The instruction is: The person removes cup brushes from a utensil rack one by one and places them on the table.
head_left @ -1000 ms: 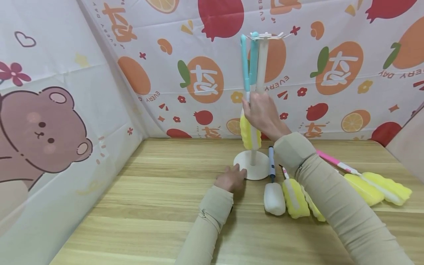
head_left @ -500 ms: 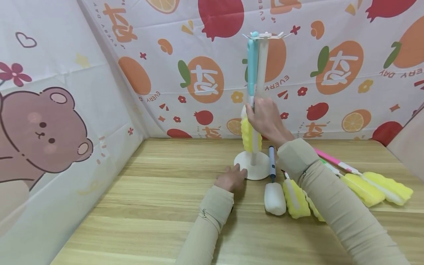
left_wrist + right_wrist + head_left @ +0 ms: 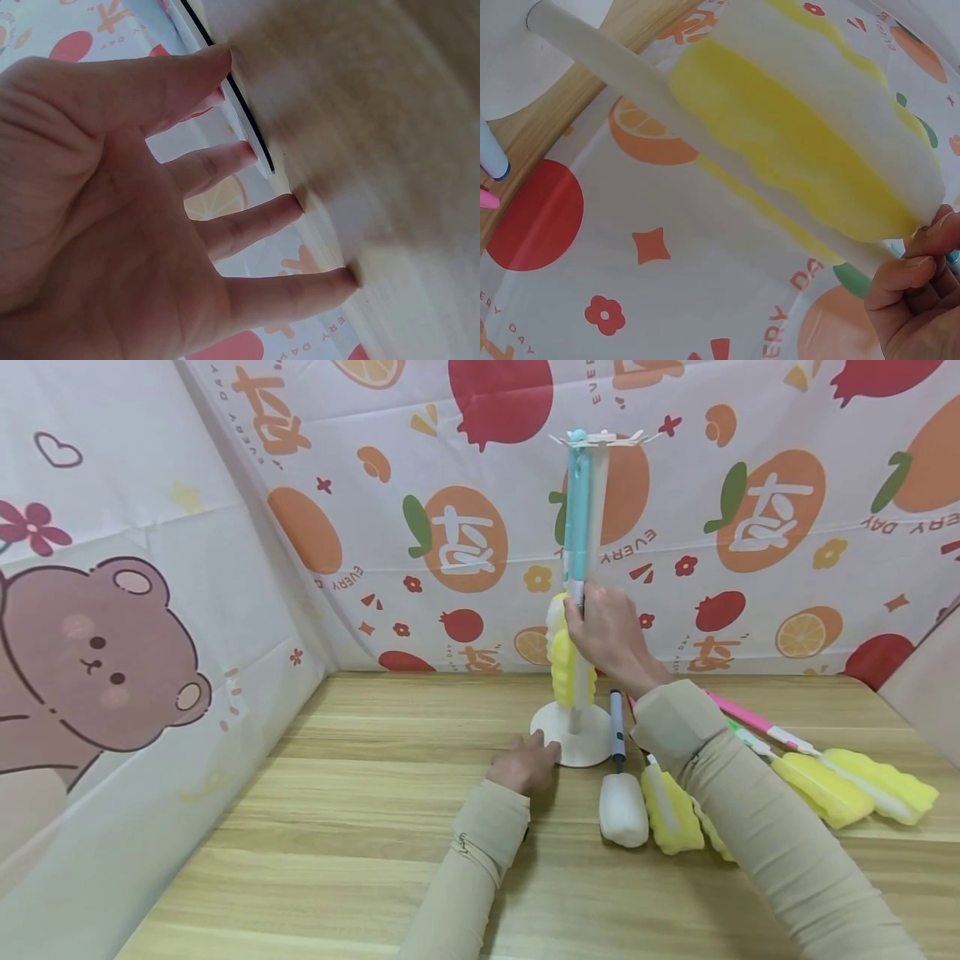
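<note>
A white stand (image 3: 600, 506) rises from a round base (image 3: 592, 745) to a ring of hooks. My right hand (image 3: 611, 627) pinches a sponge bottle brush (image 3: 810, 135) at the neck, beside the pole. Its yellow and white sponge hangs downward and its teal handle (image 3: 580, 518) stands upright, top end just under the hooks. Another teal-handled brush hangs on the stand, largely hidden behind the held one; a strip of its sponge (image 3: 772, 214) shows behind the pole. My left hand (image 3: 523, 766) rests at the base's left edge, fingers spread and straight, some fingertips on the table.
Right of the stand lie a white sponge brush (image 3: 622, 810) with a grey-blue handle and a yellow sponge brush (image 3: 675, 814). Farther right are a green-handled brush (image 3: 821, 789) and a pink-handled brush (image 3: 877, 785). A printed cloth (image 3: 465, 452) hangs behind the wooden table (image 3: 360, 827).
My right hand has lowered the brush slightly and moved it right, so its handle now overlaps the hanging one and its top sits below the hooks. My left hand stays at the base.
</note>
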Available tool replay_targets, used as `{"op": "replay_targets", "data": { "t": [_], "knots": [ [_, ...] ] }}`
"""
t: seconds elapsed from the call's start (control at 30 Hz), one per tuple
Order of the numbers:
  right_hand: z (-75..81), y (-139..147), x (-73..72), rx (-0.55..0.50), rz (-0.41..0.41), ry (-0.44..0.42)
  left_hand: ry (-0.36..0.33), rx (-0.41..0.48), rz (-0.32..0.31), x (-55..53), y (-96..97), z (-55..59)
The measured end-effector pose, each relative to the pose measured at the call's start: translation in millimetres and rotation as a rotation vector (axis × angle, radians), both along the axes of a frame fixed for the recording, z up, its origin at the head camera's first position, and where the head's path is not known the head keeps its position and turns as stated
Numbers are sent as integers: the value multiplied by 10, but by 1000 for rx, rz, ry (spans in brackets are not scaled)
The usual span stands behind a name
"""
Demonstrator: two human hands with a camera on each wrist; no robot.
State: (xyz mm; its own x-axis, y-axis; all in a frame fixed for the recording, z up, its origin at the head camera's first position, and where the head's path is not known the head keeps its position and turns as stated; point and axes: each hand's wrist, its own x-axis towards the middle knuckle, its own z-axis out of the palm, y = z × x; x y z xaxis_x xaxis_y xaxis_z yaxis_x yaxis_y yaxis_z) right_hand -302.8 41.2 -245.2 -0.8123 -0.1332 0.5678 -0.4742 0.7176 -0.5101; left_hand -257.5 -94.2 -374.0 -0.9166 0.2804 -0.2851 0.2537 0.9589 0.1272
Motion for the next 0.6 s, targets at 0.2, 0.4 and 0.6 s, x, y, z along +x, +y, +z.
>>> {"op": "replay_targets", "data": {
  "t": [0.2,0.4,0.6],
  "knots": [
    [-26,19,21,-7,-9,1,-4,1,-1,-6,-5,1],
    [-59,31,30,-31,-5,-2,-11,7,0,-6,-8,7],
    [-89,57,47,-47,2,3,-19,6,1,-4,3,15]
  ]
}}
